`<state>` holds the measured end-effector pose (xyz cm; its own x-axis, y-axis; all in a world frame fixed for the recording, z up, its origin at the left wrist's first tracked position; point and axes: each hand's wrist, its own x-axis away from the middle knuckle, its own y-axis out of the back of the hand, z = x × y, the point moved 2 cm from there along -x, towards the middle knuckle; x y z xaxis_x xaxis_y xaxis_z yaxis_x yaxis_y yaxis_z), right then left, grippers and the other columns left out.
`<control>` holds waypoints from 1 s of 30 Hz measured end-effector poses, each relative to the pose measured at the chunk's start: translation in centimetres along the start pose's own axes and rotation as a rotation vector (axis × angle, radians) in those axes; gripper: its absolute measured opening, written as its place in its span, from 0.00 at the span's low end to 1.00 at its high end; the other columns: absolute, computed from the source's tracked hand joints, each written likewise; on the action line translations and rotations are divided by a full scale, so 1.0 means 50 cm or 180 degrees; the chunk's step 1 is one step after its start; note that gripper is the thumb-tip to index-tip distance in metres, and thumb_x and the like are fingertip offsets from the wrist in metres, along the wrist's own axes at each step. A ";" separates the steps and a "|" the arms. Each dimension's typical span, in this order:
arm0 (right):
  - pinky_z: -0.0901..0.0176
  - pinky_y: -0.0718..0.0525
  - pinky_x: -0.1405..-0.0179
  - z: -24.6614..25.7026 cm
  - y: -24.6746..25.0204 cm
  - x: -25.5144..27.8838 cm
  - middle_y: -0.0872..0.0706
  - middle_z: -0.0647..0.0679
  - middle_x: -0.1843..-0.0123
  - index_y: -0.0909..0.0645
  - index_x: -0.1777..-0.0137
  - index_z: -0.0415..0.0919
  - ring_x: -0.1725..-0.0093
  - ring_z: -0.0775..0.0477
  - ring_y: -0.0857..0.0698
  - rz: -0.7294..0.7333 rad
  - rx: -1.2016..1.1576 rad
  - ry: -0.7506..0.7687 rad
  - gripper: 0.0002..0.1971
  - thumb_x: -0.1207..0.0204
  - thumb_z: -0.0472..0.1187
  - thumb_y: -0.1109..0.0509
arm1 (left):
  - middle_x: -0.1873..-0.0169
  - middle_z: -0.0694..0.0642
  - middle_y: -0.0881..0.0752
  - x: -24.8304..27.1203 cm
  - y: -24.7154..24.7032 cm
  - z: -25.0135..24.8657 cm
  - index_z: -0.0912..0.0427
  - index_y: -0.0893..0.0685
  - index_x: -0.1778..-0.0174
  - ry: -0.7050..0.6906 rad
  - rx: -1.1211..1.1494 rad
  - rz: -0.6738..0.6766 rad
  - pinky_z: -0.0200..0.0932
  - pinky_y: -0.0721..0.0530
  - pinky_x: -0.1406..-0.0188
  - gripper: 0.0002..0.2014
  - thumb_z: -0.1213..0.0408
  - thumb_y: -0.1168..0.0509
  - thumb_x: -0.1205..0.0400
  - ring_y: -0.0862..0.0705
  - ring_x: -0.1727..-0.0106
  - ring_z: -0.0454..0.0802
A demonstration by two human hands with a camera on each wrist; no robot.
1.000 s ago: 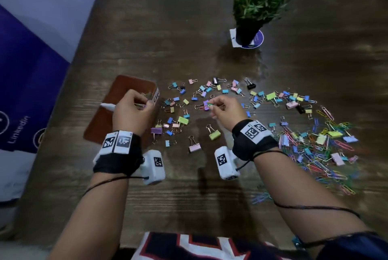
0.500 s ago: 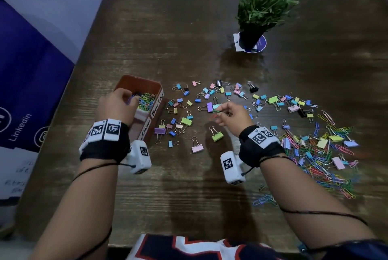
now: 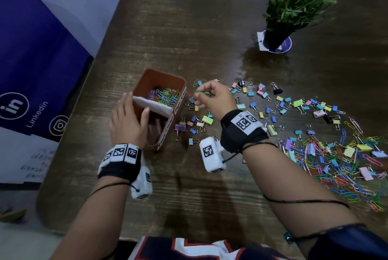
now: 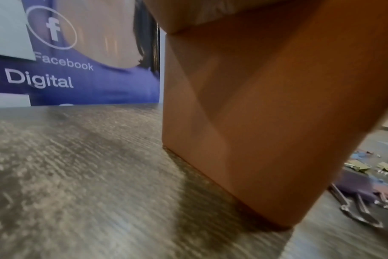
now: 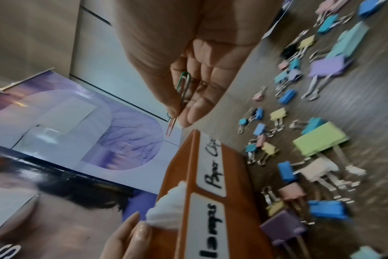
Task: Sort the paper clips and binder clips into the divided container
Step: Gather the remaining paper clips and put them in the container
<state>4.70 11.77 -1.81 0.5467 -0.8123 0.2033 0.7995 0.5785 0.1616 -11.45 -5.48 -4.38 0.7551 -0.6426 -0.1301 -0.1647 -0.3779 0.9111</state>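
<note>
Landmark: the brown divided container point(image 3: 180, 83), sitting near the left edge of the table point(image 3: 210, 28).

Left of it and over its near half — left hand point(image 3: 126, 121) clamped on the container, fingers round the outer wall, thumb over the rim by the white divider point(image 3: 153, 106). It steadies the box.

Inside, the far compartment holds a heap of coloured paper clips point(image 3: 163, 96); the near compartment is too dark to read. Labels on the right wall: "Paper Cl…" on the far half, the other only partly legible.

Just right of the container's far half — right hand point(image 3: 212, 98) pinching paper clips point(image 5: 182, 94) between thumb and fingers, a green one and a red one by the wrist view, held just outside the rim.

Further right: binder clips point(image 3: 260, 100) scattered beside the container, then a mixed pile point(image 3: 340, 159) well apart from it.

Step in hand, as I judge it — carrying clips to the paper-clip side. Next move calls for getting past the rim, over the far compartment, and letting go there. Most of the sorting is left.
</note>
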 end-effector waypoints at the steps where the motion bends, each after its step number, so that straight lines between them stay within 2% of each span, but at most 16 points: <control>1: 0.60 0.13 0.65 0.010 -0.020 -0.008 0.14 0.47 0.64 0.24 0.62 0.44 0.68 0.51 0.14 -0.0031 -0.0004 0.0037 0.10 0.24 0.31 0.29 | 0.20 0.56 0.34 0.001 -0.002 0.001 0.57 0.37 0.19 -0.0004 0.0016 -0.0027 0.58 0.38 0.23 0.29 0.49 0.43 0.14 0.36 0.20 0.56; 4: 0.50 0.10 0.61 0.028 -0.079 -0.034 0.13 0.47 0.65 0.23 0.62 0.46 0.67 0.50 0.13 -0.0139 0.0170 0.0116 0.10 0.24 0.33 0.28 | 0.19 0.55 0.35 0.003 -0.005 0.004 0.57 0.38 0.18 0.0007 0.0028 -0.0045 0.56 0.40 0.23 0.29 0.49 0.44 0.14 0.37 0.19 0.54; 6: 0.45 0.11 0.53 0.037 -0.114 -0.048 0.11 0.48 0.60 0.20 0.59 0.47 0.61 0.48 0.11 -0.0118 0.0477 0.0274 0.08 0.24 0.33 0.29 | 0.19 0.54 0.35 0.002 -0.006 0.006 0.56 0.37 0.18 -0.0014 0.0042 -0.0059 0.55 0.40 0.23 0.29 0.49 0.43 0.14 0.37 0.19 0.53; 8: 0.50 0.15 0.41 0.041 -0.142 -0.056 0.11 0.49 0.48 0.16 0.47 0.46 0.49 0.50 0.12 0.0163 0.1026 0.0397 0.08 0.22 0.34 0.32 | 0.19 0.54 0.34 0.001 -0.009 0.008 0.56 0.37 0.19 -0.0036 0.0052 -0.0068 0.55 0.40 0.22 0.29 0.49 0.43 0.14 0.36 0.20 0.53; 10: 0.55 0.20 0.35 0.038 -0.153 -0.058 0.13 0.50 0.40 0.16 0.39 0.45 0.41 0.51 0.15 0.0366 0.1394 0.0433 0.14 0.20 0.33 0.35 | 0.19 0.53 0.35 0.000 -0.010 0.010 0.56 0.37 0.19 -0.0048 0.0036 -0.0057 0.54 0.40 0.22 0.28 0.49 0.43 0.14 0.37 0.19 0.53; 12: 0.55 0.18 0.39 0.034 -0.148 -0.053 0.12 0.49 0.41 0.16 0.41 0.45 0.44 0.50 0.14 0.0255 0.1383 0.0483 0.14 0.20 0.31 0.38 | 0.19 0.52 0.35 0.000 -0.011 0.012 0.55 0.37 0.18 -0.0062 0.0004 -0.0037 0.54 0.41 0.22 0.28 0.49 0.44 0.14 0.37 0.19 0.52; 15: 0.57 0.14 0.52 0.021 -0.119 -0.046 0.12 0.50 0.48 0.16 0.47 0.46 0.54 0.51 0.13 -0.0024 0.1177 0.0559 0.13 0.19 0.31 0.40 | 0.19 0.52 0.36 0.000 -0.011 0.013 0.55 0.38 0.18 -0.0056 -0.0004 -0.0004 0.55 0.41 0.21 0.29 0.48 0.46 0.14 0.38 0.19 0.52; 17: 0.60 0.15 0.61 0.011 -0.094 -0.036 0.13 0.51 0.52 0.17 0.50 0.48 0.60 0.54 0.14 -0.0159 0.1036 0.0569 0.12 0.19 0.32 0.39 | 0.19 0.53 0.36 -0.001 -0.010 0.011 0.55 0.38 0.18 -0.0063 -0.0018 0.0039 0.55 0.41 0.21 0.29 0.47 0.46 0.14 0.38 0.19 0.53; 18: 0.61 0.15 0.62 0.006 -0.081 -0.031 0.13 0.52 0.53 0.17 0.52 0.49 0.60 0.56 0.15 -0.0230 0.0983 0.0566 0.12 0.19 0.33 0.39 | 0.19 0.53 0.36 -0.001 -0.009 0.010 0.55 0.38 0.18 -0.0065 -0.0027 0.0059 0.56 0.42 0.21 0.30 0.47 0.46 0.14 0.38 0.19 0.53; 21: 0.65 0.16 0.56 -0.013 -0.032 -0.010 0.14 0.54 0.53 0.17 0.54 0.48 0.56 0.61 0.16 -0.0398 0.0876 0.0525 0.11 0.20 0.32 0.38 | 0.19 0.56 0.37 -0.003 -0.004 0.005 0.58 0.38 0.18 -0.0049 -0.0025 0.0061 0.59 0.44 0.21 0.30 0.48 0.44 0.15 0.40 0.18 0.57; 23: 0.73 0.20 0.59 -0.026 0.006 0.007 0.15 0.53 0.52 0.17 0.51 0.44 0.60 0.68 0.18 -0.0399 0.0867 0.0448 0.11 0.20 0.31 0.39 | 0.19 0.58 0.37 -0.002 0.001 -0.016 0.59 0.38 0.19 -0.0096 -0.0006 0.0022 0.61 0.46 0.20 0.31 0.48 0.43 0.15 0.42 0.18 0.59; 24: 0.74 0.21 0.59 -0.032 0.025 0.015 0.15 0.53 0.52 0.17 0.50 0.43 0.60 0.69 0.18 -0.0398 0.0858 0.0405 0.11 0.19 0.31 0.40 | 0.18 0.58 0.38 0.000 0.002 -0.033 0.59 0.37 0.19 -0.0152 0.0008 0.0015 0.60 0.47 0.19 0.30 0.49 0.43 0.15 0.43 0.17 0.59; 28: 0.57 0.16 0.47 -0.061 0.109 0.039 0.13 0.53 0.52 0.19 0.55 0.49 0.52 0.54 0.15 -0.0465 0.0946 0.0299 0.12 0.20 0.32 0.39 | 0.18 0.56 0.39 0.017 -0.004 -0.145 0.57 0.36 0.20 -0.0514 0.0100 0.0167 0.57 0.51 0.19 0.28 0.50 0.43 0.14 0.47 0.16 0.56; 30: 0.54 0.16 0.46 -0.076 0.159 0.051 0.13 0.54 0.53 0.20 0.56 0.50 0.52 0.54 0.15 -0.0520 0.0933 0.0277 0.12 0.20 0.31 0.39 | 0.19 0.56 0.37 0.028 -0.020 -0.206 0.57 0.33 0.21 -0.0740 0.0209 0.0271 0.58 0.49 0.19 0.27 0.51 0.41 0.15 0.47 0.16 0.56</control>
<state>13.42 14.01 -3.65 0.4467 -0.8919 0.0708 0.7796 0.4268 0.4583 -3.70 0.88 -1.43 0.5719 -0.8070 -0.1473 -0.2681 -0.3536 0.8962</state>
